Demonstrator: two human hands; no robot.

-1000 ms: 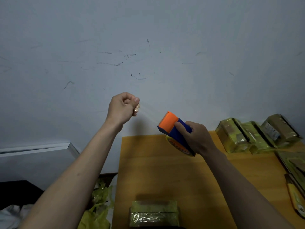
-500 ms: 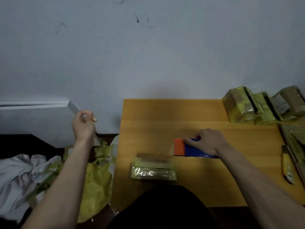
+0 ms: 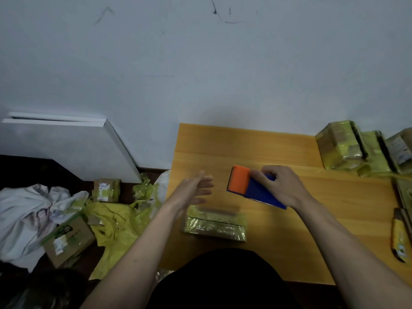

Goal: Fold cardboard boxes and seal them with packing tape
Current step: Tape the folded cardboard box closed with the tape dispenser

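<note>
Right hand [image 3: 283, 186] grasping tape dispenser [image 3: 252, 188] (orange end leftward), beside left hand's [image 3: 194, 192] straight, released fingers.

the right hand [image 3: 283, 186] grips the tape dispenser [image 3: 249, 187] above the table [image 3: 245, 143]; beyond that grip, toward the wall, bare wood runs wide and a hand could pass freely. just left of the grip the left hand [image 3: 194, 190] hovers with straight fingers, narrowing the gap. nearer than the grip lies a wrapped box [image 3: 215, 224], blocking a low path. far right of it wrapped parcels [image 3: 341, 148] crowd the corner, and a yellow cutter [image 3: 400, 237] lies by the edge.
</note>
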